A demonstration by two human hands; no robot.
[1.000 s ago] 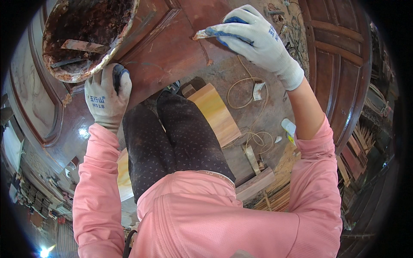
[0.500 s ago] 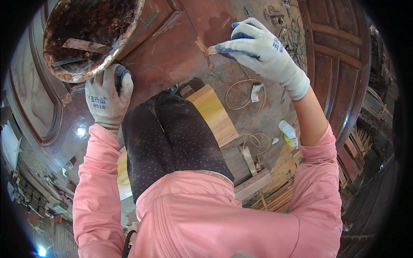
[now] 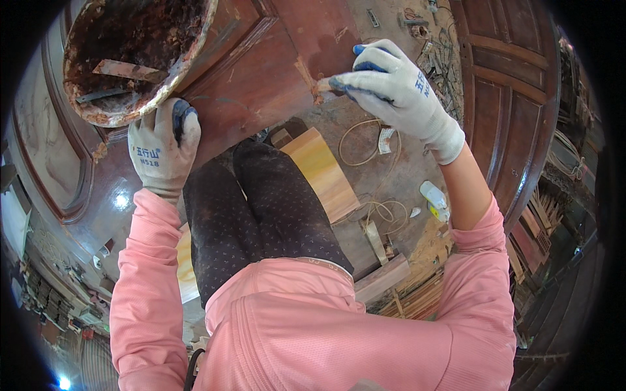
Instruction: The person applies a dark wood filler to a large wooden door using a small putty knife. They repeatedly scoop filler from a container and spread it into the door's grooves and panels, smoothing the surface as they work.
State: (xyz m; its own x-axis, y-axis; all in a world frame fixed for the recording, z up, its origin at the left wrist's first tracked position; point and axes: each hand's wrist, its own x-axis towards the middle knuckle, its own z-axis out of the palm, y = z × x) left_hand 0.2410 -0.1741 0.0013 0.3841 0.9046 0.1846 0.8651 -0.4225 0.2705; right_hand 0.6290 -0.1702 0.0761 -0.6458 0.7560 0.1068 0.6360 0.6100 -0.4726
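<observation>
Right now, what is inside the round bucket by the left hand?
The bucket is caked with dark reddish-brown residue. A flat stick and a thinner strip lie across it. Its near rim hides the bottom edge; the left hand rests on the panel below.

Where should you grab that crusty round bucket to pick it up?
Probably by the rim of the bucket, from the near side beside the left hand. The rim is the only bare edge showing; no handle is visible, and sticks lie inside.

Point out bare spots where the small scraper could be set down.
Free: the red-brown wooden door panel between the crusted round bucket and the right hand. Crowded: the dusty floor right of the pale plank, with coiled cord, white bottle, scraps.
</observation>
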